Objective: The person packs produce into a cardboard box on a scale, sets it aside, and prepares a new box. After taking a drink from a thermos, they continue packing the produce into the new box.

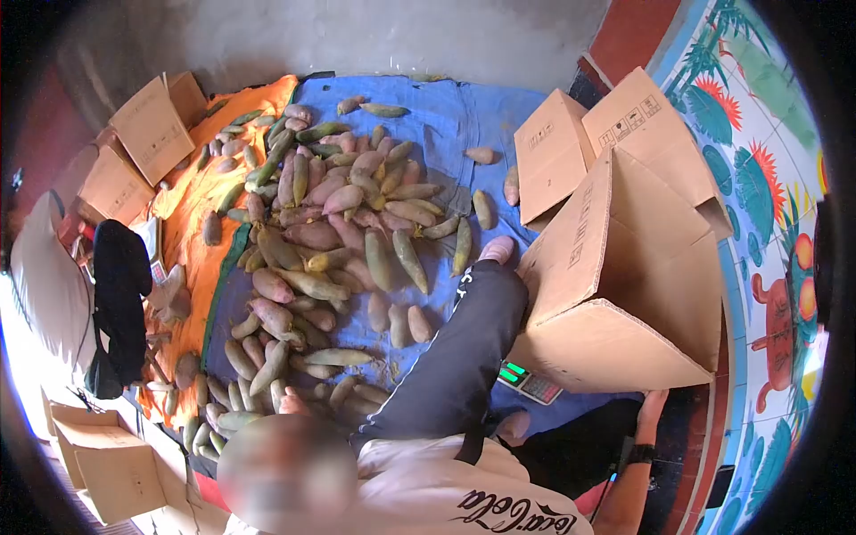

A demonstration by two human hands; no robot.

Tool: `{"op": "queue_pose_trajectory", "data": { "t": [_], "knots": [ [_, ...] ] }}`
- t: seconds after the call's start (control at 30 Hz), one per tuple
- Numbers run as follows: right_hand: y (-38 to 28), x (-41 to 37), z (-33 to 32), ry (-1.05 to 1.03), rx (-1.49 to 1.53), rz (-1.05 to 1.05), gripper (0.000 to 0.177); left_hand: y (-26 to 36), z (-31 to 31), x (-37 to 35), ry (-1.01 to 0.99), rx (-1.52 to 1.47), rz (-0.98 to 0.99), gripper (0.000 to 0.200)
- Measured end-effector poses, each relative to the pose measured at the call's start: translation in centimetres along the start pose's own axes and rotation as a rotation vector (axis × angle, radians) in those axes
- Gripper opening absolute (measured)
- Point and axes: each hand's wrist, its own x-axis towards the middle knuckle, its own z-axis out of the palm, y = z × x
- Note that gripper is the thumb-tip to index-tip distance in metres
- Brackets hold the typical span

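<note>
Carton [615,294]: one, large, brown cardboard, flaps open, tilted at the right of the blue sheet [446,116], over one scale [528,382]. Your right hand [654,406] touches its lower edge; how far open, you cannot tell. Sweet potatoes [312,236]: dozens, heaped.

Grey concrete floor [357,36]; blue tarp [446,116], orange tarp [192,223]; painted mural [758,178] right.

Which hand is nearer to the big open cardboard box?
Right. The right hand is at the cardboard box's lower corner; the left hand seems to be across the leg, by the sweet potatoes.
</note>
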Motion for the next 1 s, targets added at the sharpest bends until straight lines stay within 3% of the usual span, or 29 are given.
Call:
{"op": "queue_pose_trajectory", "data": {
  "t": [0.07, 0.13, 0.17, 0.23, 0.3, 0.37, 0.43, 0.47, 0.5, 0.57, 0.63, 0.7, 0.77, 0.83, 0.9, 1.0],
  "knots": [
    [0.5, 0.0, -0.2, 0.120, 0.020, -0.024, 0.029, -0.6, 1.9, 1.3, 0.007, -0.025, 0.024, 0.050],
    [3.3, 1.5, -3.3, -0.084, -0.116, 0.032, 0.044, -1.0, 3.4, 2.9, 0.008, -0.079, 0.076, 0.048],
    [4.0, 1.8, -3.5, -0.076, -0.104, 0.031, 0.044, 0.0, 1.1, 1.4, -0.067, -0.062, 0.092, 0.049],
    [5.1, 2.2, -3.9, -0.071, -0.166, -0.030, 0.044, 1.2, -0.3, 1.4, -0.071, 0.153, 0.410, 0.050],
    [5.5, 2.3, -3.7, -0.050, -0.148, -0.034, 0.044, 4.7, -4.2, -1.3, 0.097, -0.042, 0.419, 0.051],
    [4.6, 1.9, -2.8, -0.032, -0.131, -0.040, 0.043, 7.5, -7.0, -1.6, 0.337, -0.425, 0.580, 0.050],
    [3.1, 1.3, -1.8, -0.042, -0.175, -0.065, 0.043, 12.3, -12.0, -4.3, 0.681, -0.621, 0.814, 0.045],
    [2.8, 1.1, -1.3, -0.036, -0.168, -0.067, 0.043, 14.6, -15.0, -6.4, 0.730, -0.696, 0.888, 0.043],
    [2.6, 0.9, -0.9, -0.016, -0.166, -0.084, 0.043, 16.7, -17.9, -9.0, 0.778, -0.771, 0.963, 0.041],
    [2.8, 0.9, -1.0, 0.009, -0.158, -0.100, 0.043, 20.7, -22.9, -16.1, 0.627, -1.088, 1.036, 0.040],
    [3.3, 1.0, -1.3, 0.010, -0.217, -0.081, 0.043, 24.3, -25.4, -21.5, 0.511, -1.438, 1.245, 0.042],
    [3.0, 0.9, -1.2, -0.016, -0.257, -0.125, 0.042, 27.1, -26.5, -25.6, 0.737, -1.359, 1.491, 0.049],
    [2.2, 0.5, -1.1, -0.040, -0.305, -0.171, 0.042, 29.7, -26.7, -28.7, 0.826, -1.296, 1.743, 0.052],
    [1.4, -0.1, -0.5, -0.040, -0.266, -0.141, 0.041, 32.0, -25.6, -30.8, 0.751, -1.279, 1.911, 0.053],
    [1.4, -0.2, -0.5, -0.047, -0.277, -0.173, 0.041, 32.6, -25.0, -33.3, 0.786, -0.952, 1.970, 0.051],
    [2.5, 0.1, -0.8, -0.048, -0.303, -0.223, 0.041, 35.5, -22.5, -33.4, 0.556, -0.708, 2.110, 0.051]
  ]
}}
